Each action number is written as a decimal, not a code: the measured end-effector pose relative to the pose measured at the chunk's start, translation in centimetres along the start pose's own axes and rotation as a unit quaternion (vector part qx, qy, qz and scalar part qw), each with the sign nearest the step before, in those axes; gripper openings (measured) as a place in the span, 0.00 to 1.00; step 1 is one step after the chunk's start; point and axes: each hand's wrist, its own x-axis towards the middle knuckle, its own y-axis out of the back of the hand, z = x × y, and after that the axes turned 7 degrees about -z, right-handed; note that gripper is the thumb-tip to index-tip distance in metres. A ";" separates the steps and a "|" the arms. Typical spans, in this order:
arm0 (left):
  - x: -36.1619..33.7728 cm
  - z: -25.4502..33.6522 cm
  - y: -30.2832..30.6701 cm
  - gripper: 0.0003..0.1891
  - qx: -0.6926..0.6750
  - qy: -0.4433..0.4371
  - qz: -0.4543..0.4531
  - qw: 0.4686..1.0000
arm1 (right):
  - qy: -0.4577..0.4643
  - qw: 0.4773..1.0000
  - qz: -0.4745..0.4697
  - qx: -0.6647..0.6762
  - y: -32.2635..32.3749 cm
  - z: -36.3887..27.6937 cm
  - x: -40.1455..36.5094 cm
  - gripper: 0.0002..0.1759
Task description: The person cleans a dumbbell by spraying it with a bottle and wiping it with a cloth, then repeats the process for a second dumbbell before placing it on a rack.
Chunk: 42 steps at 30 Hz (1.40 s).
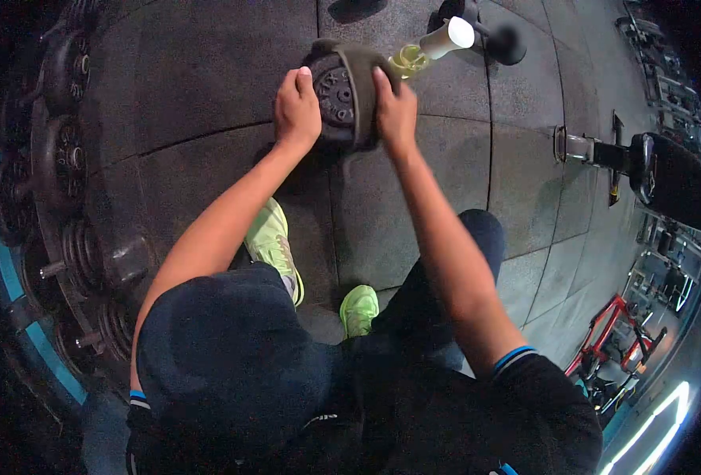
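A round black weight plate (336,96) with raised lettering is held up between my two hands above the dark floor. My left hand (297,109) grips its left rim, thumb on top. On the right, my right hand (396,112) holds a dark cloth (361,87) that is draped over the plate's right part, its fingers mostly hidden behind it. Just beyond that hand a spray bottle with a white top (445,38) and yellowish liquid (408,61) is on the floor.
Racks of weight plates (67,162) line the left side. A dumbbell (506,44) lies beyond the bottle. To the right are a black padded bench (675,180) and a red-framed machine (604,336). My lime shoes (271,240) are below the plate.
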 end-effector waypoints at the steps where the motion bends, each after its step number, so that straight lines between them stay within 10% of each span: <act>1: -0.1 0.1 0.1 0.23 -0.001 -0.001 0.002 1.000 | -0.008 0.999 0.043 0.027 -0.3 -1.0 -3.1 0.27; 3: 0.3 0.0 0.3 0.23 0.035 0.000 -0.004 0.999 | 0.014 0.985 0.146 0.087 -2.3 -1.7 -5.3 0.28; 10: 0.9 -0.4 0.0 0.22 0.021 -0.026 -0.015 0.999 | -0.083 0.976 -0.197 0.028 0.9 -3.3 5.4 0.27; 19: 0.3 0.7 0.7 0.21 0.018 0.001 -0.041 0.999 | 0.038 0.989 0.096 0.109 -2.1 0.5 -6.0 0.27; 28: -2.5 0.4 1.2 0.26 -0.086 0.170 -0.052 0.980 | -0.073 0.980 -0.178 0.057 1.0 0.3 6.6 0.24; 34: -1.1 -3.3 3.2 0.21 -0.215 0.208 -0.046 0.953 | 0.053 0.978 -0.203 0.000 -2.0 -2.2 6.6 0.22; 42: 3.1 0.8 8.2 0.37 0.107 0.187 -0.140 0.966 | 0.082 0.975 -0.203 0.031 -5.1 -2.0 9.0 0.26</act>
